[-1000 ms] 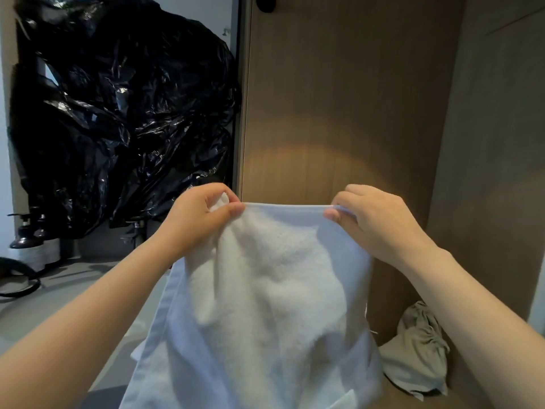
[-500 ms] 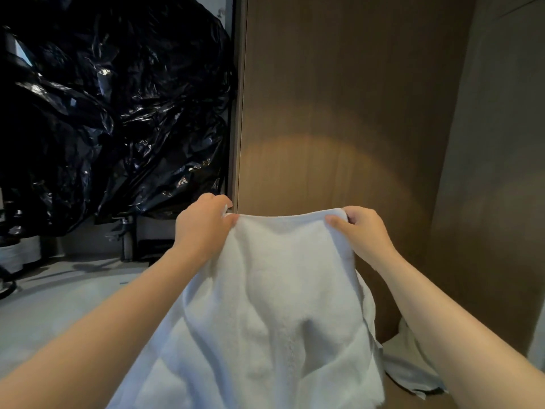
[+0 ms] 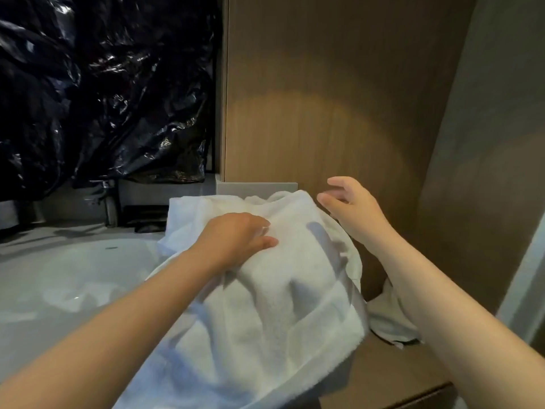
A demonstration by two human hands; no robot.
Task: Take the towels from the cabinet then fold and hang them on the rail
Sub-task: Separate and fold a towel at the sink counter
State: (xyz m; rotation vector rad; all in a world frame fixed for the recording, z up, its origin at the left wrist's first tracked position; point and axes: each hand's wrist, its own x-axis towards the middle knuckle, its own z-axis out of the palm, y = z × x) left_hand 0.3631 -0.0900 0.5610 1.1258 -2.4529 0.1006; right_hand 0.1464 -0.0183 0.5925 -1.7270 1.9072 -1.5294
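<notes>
A white towel (image 3: 274,290) lies heaped over the right rim of the basin, its far edge near the wooden panel. My left hand (image 3: 236,240) rests on top of the towel with fingers lightly bent, pressing into the cloth. My right hand (image 3: 351,208) hovers just right of the towel's far corner, fingers relaxed and apart, holding nothing. A second crumpled cloth (image 3: 386,323) lies on the wooden shelf behind my right forearm. No rail is in view.
A white basin (image 3: 59,284) fills the lower left on a grey counter. Black plastic sheeting (image 3: 103,93) covers the wall above it. A wooden cabinet panel (image 3: 324,98) stands straight ahead, with a grey side wall (image 3: 486,143) at right.
Both hands held the towel's top edge up before. Now the towel has been laid down over the basin rim; my right hand has let go and my left rests on it.
</notes>
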